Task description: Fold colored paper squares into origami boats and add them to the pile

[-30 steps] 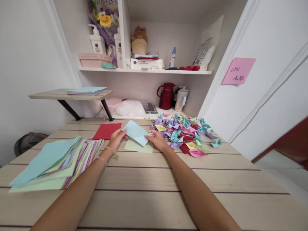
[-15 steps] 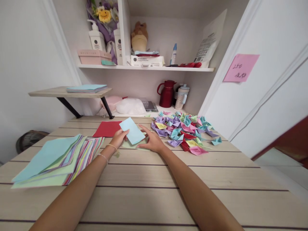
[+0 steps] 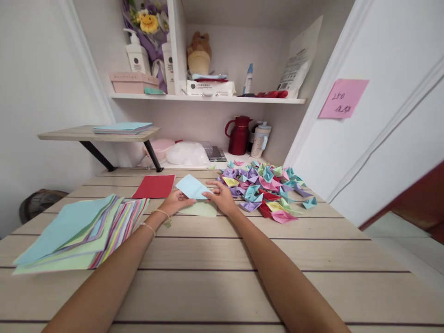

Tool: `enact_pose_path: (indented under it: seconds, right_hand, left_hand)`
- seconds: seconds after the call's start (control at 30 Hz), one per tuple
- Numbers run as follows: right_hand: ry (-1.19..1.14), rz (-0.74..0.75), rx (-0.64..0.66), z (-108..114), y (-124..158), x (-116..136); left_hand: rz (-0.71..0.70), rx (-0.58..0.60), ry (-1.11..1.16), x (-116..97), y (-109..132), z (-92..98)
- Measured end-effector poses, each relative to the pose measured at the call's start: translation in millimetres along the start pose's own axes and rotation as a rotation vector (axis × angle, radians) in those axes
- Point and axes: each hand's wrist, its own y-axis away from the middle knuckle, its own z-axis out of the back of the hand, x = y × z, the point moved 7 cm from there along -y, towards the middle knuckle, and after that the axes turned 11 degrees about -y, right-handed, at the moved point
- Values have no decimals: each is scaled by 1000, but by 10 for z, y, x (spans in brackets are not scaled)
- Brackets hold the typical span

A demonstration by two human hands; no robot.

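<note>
A light blue sheet of folded paper [image 3: 193,187] is held tilted between my two hands, just above the table. My left hand [image 3: 174,203] has its fingers curled at the sheet's lower left edge, with the thumb along that edge. At the right corner, my right hand [image 3: 222,198] pinches the sheet between thumb and fingers. Beneath the blue sheet a pale green paper [image 3: 200,209] lies flat, partly covered. To the left of it, red paper [image 3: 153,186] rests on the table.
Folded paper boats [image 3: 258,181] in many colours are heaped right of my hands. A fanned stack of coloured paper [image 3: 65,231] lies at the left. Behind stand a small raised shelf [image 3: 65,134], a red jug [image 3: 239,136] and a cup [image 3: 260,141].
The blue sheet has turned clockwise and tipped flatter. My right hand has closed on its right corner, where its fingers were apart before. The left thumb has slid to the lower edge.
</note>
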Motion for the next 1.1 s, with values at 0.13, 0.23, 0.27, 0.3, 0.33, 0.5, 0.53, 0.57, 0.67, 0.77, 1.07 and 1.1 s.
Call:
enact_pose_path:
  seconds: [0.13,0.23,0.27,0.3,0.33,0.5,0.53,0.57,0.67,0.77,1.07,1.1]
  right_hand:
    - [-1,-84,60,-43,20,-43]
    - [18,-124,153,-104,35,-71]
    - [37,-118,167,-110,35,-67]
    - [62,-105,167,-106,32,-57]
    - [90,-90,157,-96,28,-42]
    - [178,-69,160,-91,32,-6]
    - [165,-75,171,-101,35,-14]
    - [139,-79,173,-107,35,-23]
    - [15,-60,170,-114,23,-40]
    - [-22,31,210,-139,8,-1]
    - [103,74,49,-30,6,82]
    - [68,56,33,-18,8,71]
  left_hand:
    - [-38,-33,-50,-21,-5,21]
    - [-65,-66,-59,-36,-10,49]
    - [-64,-73,-51,-34,-9,55]
    - [-56,-73,-42,-26,-8,57]
    - [-43,-72,-30,-16,-6,59]
    - [-28,-29,96,-20,13,66]
    - [-35,-5,119,-34,18,59]
    - [-45,14,135,-49,22,54]
    - [-78,-16,162,-83,27,75]
    - [-79,-75,140,-78,20,84]
    - [-51,-187,-36,-78,27,114]
    - [-58,-193,-43,-92,34,116]
